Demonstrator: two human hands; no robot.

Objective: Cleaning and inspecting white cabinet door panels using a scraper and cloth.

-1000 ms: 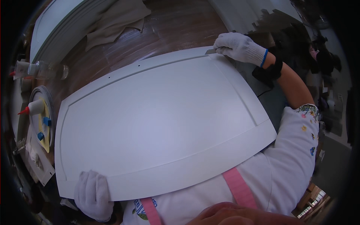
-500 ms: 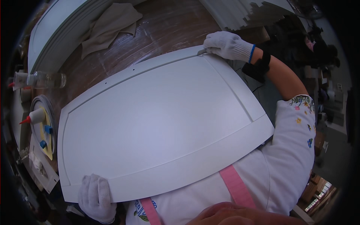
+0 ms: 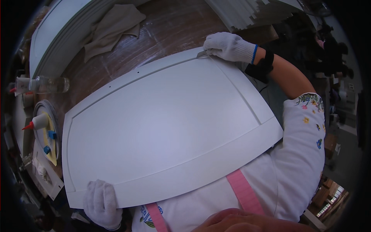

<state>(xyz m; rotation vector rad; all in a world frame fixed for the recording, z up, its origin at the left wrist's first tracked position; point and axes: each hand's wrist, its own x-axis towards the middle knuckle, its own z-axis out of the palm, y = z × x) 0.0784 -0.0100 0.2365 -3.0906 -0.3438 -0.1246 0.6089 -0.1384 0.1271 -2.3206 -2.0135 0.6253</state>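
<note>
Two gloved hands work a large white recessed panel (image 3: 166, 127) that lies flat across a brown wooden tabletop (image 3: 170, 27). The fingers (image 3: 211, 43) of the right hand (image 3: 228, 46) are closed on a small grey blade-like tool (image 3: 201, 54), its tip pressed into the groove at the panel's far corner. The fingers of the left hand (image 3: 101, 203) are curled over the near corner, gripping the edge and holding the board steady against the person's body.

Between the two hands the face of the panel looks evenly white and smooth, with no visible patches or marks; whether the groove has been worked all round cannot be told, and by the tool's place at one corner the edge work appears under way rather than finished.

Beyond the right fingers, a crumpled beige cloth (image 3: 112, 27) lies on the tabletop. Out past the left fingers, beside the panel's edge, stand a clear plastic bottle (image 3: 50, 84) on its side, a white squeeze bottle with a red nozzle (image 3: 36, 123) and a round tray (image 3: 52, 149) holding yellow and blue pieces.
</note>
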